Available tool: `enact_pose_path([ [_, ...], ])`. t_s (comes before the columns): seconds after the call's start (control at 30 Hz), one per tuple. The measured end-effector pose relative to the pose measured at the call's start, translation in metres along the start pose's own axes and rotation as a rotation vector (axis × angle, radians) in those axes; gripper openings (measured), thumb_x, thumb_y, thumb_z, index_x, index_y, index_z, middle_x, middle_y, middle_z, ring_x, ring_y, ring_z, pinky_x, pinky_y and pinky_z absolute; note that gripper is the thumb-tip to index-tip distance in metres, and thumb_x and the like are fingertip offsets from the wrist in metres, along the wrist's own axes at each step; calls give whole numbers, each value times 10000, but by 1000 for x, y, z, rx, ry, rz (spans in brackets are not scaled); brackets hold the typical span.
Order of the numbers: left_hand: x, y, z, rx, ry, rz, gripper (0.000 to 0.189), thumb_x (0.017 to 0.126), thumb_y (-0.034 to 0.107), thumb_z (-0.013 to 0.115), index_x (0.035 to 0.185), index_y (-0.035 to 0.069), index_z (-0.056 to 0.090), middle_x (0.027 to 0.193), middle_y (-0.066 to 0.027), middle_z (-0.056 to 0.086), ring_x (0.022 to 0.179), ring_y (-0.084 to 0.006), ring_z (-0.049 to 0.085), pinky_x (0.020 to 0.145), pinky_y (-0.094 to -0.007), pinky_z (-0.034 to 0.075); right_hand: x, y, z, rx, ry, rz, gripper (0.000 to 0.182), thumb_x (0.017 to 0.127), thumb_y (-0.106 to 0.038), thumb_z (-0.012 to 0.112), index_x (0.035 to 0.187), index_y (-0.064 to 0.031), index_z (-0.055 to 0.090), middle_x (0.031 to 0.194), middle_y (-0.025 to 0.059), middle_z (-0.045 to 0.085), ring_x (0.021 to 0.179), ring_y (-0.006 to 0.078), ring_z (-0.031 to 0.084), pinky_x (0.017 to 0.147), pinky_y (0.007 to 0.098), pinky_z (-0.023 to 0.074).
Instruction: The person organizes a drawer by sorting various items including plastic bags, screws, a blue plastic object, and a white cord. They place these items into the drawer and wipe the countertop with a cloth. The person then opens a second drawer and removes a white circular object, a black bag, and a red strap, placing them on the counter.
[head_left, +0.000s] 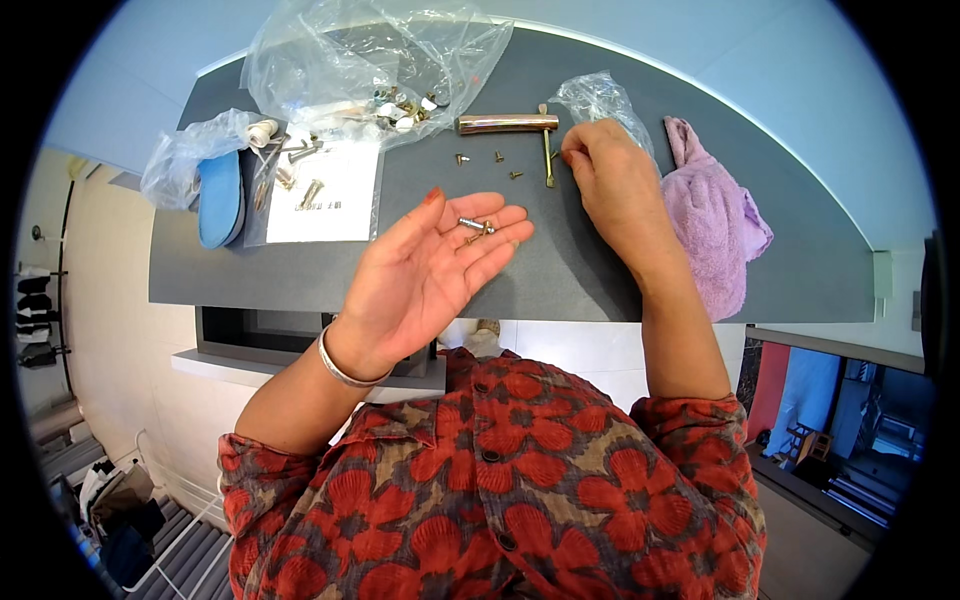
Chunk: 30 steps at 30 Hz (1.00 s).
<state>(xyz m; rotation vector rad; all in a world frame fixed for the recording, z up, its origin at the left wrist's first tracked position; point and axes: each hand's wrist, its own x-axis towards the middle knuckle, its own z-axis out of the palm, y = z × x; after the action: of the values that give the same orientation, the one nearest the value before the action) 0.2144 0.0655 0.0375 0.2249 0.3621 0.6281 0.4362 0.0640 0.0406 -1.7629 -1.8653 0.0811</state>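
My left hand (427, 270) is palm up above the table, with several small screws (486, 228) and a short silver connector bolt (470, 223) lying on its fingers. To the right, my right hand (619, 191) reaches down to the tabletop with fingertips drawn together. A small brass-coloured screw (555, 155) shows at those fingertips; whether they grip it is unclear. Between the hands lie several loose screws (515, 175). Beyond them is a shiny metal tube (506, 124), a flat-tipped metal rod (550, 159) crossing its right end.
A large clear plastic bag (322, 67) of mixed hardware lies at the back. Left are a clear packet with a printed sheet (337, 202) and bolts, and a blue insole-shaped piece (220, 199). A crumpled bag (600, 94) and pink towel (705, 225) lie right. Below the tabletop is an open drawer (262, 330).
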Motion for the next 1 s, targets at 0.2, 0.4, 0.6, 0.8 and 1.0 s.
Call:
enact_pose_path([
  [0.2,0,0,-1,13,-1,17,496,997,300,327,1254,-117,406,1306,-279,432,1293,-370,363,1057,-386,373,0,-8,-5,82,-67,6,69,829,-76,576,860,-14,581,873,174,590,790,368,590,699,429,475],
  [0.4,0,-1,0,2,-4,16,498,997,301,329,1254,-120,401,1310,-273,429,1285,-366,375,1059,-389,365,-2,-16,-6,252,-6,58,60,830,-72,570,863,-23,581,853,156,585,779,356,583,685,396,464],
  [0.6,2,-2,-1,-23,-25,32,503,1001,305,321,1259,-121,393,1299,-267,436,1268,-359,397,1056,-389,368,0,-40,-9,408,-156,-147,86,797,-63,588,858,-7,606,850,160,597,784,349,593,691,389,468],
  [0.8,0,-1,0,-10,-8,33,497,1002,298,319,1258,-122,390,1290,-277,436,1264,-356,403,1047,-383,385,10,-21,-1,175,-271,-100,94,793,-58,604,865,0,591,843,140,609,736,296,600,666,360,462],
  [1.0,-1,0,0,-29,-8,34,499,1002,299,319,1253,-125,394,1285,-278,441,1260,-355,408,1044,-382,389,12,-23,6,247,-155,-79,80,808,-84,594,823,-6,583,848,178,587,779,369,582,691,424,453],
])
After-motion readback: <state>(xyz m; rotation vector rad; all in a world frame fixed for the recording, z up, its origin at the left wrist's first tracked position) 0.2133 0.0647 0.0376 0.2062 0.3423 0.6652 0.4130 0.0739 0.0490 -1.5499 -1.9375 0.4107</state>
